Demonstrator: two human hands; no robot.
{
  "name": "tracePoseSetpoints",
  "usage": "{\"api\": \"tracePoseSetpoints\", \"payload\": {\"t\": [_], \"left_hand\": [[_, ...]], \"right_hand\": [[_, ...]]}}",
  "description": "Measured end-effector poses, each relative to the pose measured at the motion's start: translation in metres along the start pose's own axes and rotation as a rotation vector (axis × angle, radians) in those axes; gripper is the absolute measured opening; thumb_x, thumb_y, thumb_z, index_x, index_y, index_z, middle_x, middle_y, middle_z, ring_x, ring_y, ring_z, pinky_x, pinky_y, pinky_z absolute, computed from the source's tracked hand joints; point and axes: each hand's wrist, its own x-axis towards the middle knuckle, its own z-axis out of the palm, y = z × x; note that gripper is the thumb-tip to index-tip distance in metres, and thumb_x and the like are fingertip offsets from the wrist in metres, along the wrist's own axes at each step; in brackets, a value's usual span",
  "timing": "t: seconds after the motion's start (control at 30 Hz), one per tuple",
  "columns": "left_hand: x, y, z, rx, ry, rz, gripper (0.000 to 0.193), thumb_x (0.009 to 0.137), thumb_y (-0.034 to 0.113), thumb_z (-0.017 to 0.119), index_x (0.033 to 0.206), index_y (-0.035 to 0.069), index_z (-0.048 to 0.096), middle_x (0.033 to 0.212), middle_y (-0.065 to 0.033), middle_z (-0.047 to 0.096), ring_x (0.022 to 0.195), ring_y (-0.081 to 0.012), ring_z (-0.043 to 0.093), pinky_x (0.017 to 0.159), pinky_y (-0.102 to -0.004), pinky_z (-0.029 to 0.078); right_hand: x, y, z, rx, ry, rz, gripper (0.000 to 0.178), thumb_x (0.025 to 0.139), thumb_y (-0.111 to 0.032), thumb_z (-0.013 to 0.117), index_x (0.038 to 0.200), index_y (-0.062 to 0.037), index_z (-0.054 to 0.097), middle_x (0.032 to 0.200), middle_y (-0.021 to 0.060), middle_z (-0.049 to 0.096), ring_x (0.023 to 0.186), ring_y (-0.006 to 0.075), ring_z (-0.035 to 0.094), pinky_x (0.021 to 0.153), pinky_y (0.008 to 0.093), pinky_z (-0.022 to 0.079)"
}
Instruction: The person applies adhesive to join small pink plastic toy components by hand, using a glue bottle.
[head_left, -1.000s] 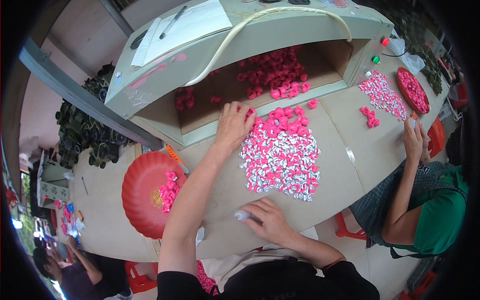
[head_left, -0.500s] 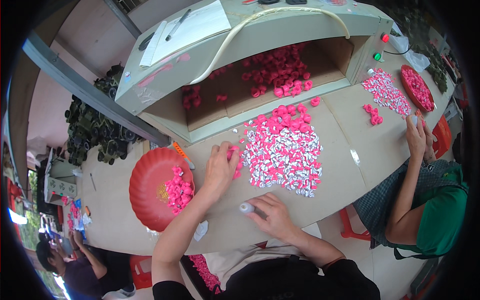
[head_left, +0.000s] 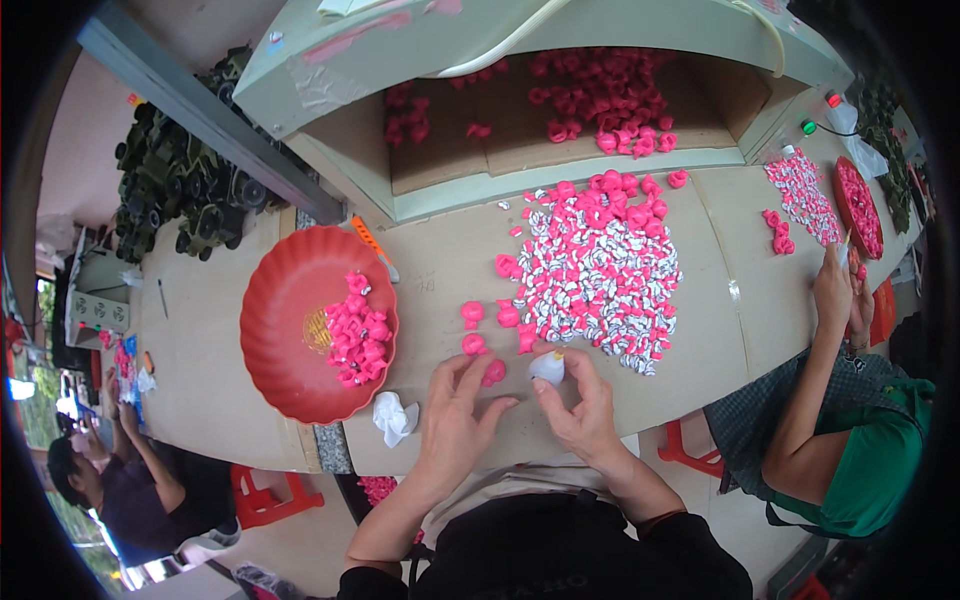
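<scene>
My right hand [head_left: 580, 405] is closed around a small white squeeze bottle [head_left: 545, 371] with a yellowish tip, held above the table. Just left of it, my left hand [head_left: 455, 420] has its thumb and fingers apart. A round pink plastic piece [head_left: 494, 372] lies by its fingertips, and I see nothing gripped in that hand. Several more pink pieces [head_left: 472, 312] stand loosely beyond it. To their right spreads a broad pile of small pink-and-white parts [head_left: 600, 275], with larger pink pieces [head_left: 615, 195] along its far side.
A red scalloped bowl [head_left: 275, 330] holding pink pieces stands left, with an orange cutter [head_left: 370, 245] behind it and crumpled tissue [head_left: 394, 418] in front. A grey open-fronted box [head_left: 350, 150] with pink pieces inside stands behind. Co-workers sit right [head_left: 850, 450] and far left [head_left: 140, 490].
My left hand has drawn back from the pink pieces toward me, leaving several standing apart. My right hand has raised and turned the bottle. The whole view has shifted.
</scene>
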Motion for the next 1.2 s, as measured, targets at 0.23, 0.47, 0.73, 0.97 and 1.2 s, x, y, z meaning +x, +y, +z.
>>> {"api": "tracePoseSetpoints", "payload": {"t": [0.23, 0.47, 0.73, 0.97, 1.2], "left_hand": [[-0.005, 0.002, 0.022, -0.358, 0.111, -0.246, 0.035, 0.076, 0.002, 0.072, 0.109, 0.001, 0.06, 0.095, -0.0096, 0.058, 0.086, -0.0162, 0.059, 0.069, -0.0254, 0.048], [-0.029, -0.011, 0.022, -0.745, 0.114, -0.319, 0.026, 0.072, 0.003, 0.076, 0.096, 0.003, 0.064, 0.1, -0.0067, 0.06, 0.087, -0.0175, 0.061, 0.074, -0.0293, 0.051], [-0.032, -0.015, 0.012, -0.705, 0.101, -0.25, 0.027, 0.066, 0.0, 0.079, 0.089, 0.003, 0.066, 0.092, -0.0059, 0.055, 0.083, -0.0154, 0.061, 0.071, -0.0266, 0.055], [-0.036, -0.015, 0.01, -0.69, 0.092, -0.292, 0.029, 0.063, -0.01, 0.074, 0.089, 0.001, 0.066, 0.095, -0.0068, 0.054, 0.089, -0.0146, 0.057, 0.078, -0.0258, 0.049], [-0.034, -0.013, 0.009, -0.545, 0.128, -0.186, 0.027, 0.066, -0.001, 0.078, 0.089, 0.003, 0.066, 0.092, -0.0061, 0.055, 0.079, -0.0163, 0.061, 0.066, -0.0271, 0.054]], "right_hand": [[-0.007, -0.001, -0.007, 0.024, 0.001, 0.051, 0.035, 0.08, -0.003, 0.065, 0.113, 0.0017, 0.055, 0.096, 0.0117, 0.062, 0.083, 0.0183, 0.061, 0.072, 0.0277, 0.047], [-0.015, -0.036, -0.031, -0.139, -0.16, -0.068, 0.037, 0.073, -0.002, 0.072, 0.107, 0.0018, 0.06, 0.084, 0.0105, 0.063, 0.068, 0.0185, 0.056, 0.06, 0.0275, 0.043], [-0.02, -0.043, -0.029, -0.234, -0.18, -0.29, 0.036, 0.064, -0.017, 0.08, 0.091, 0.0034, 0.068, 0.065, 0.0074, 0.06, 0.056, 0.0167, 0.047, 0.052, 0.0279, 0.036], [-0.018, -0.044, -0.023, -0.282, -0.241, -0.298, 0.038, 0.062, -0.009, 0.082, 0.096, 0.0004, 0.067, 0.065, 0.0072, 0.06, 0.055, 0.0185, 0.05, 0.049, 0.0273, 0.039], [-0.018, -0.044, -0.022, -0.295, -0.249, -0.281, 0.035, 0.062, -0.008, 0.082, 0.093, 0.0016, 0.067, 0.063, 0.0071, 0.057, 0.055, 0.0185, 0.049, 0.048, 0.0277, 0.038]]}}
